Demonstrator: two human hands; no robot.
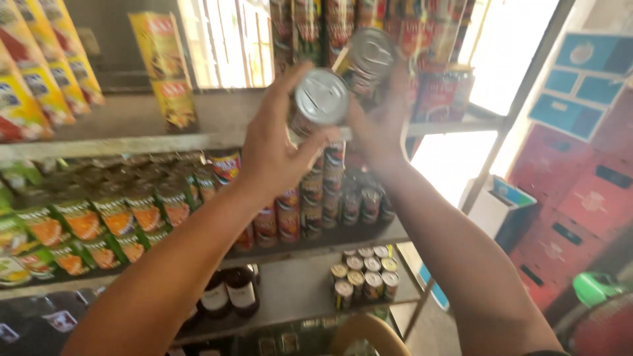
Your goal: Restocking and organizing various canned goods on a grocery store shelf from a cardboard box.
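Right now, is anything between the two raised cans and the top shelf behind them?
Nothing visible: the left hand holds one can, the right hand another can, both against the stacked cans on the top shelf.

We see yellow packets [39, 66] hanging at the upper left above a shelf of green and orange sachets [86, 224]. Dark bottles [231, 293] and small tins [364, 273] stand on the lower shelf [297, 296], and red crates [573, 204] are stacked at the right.
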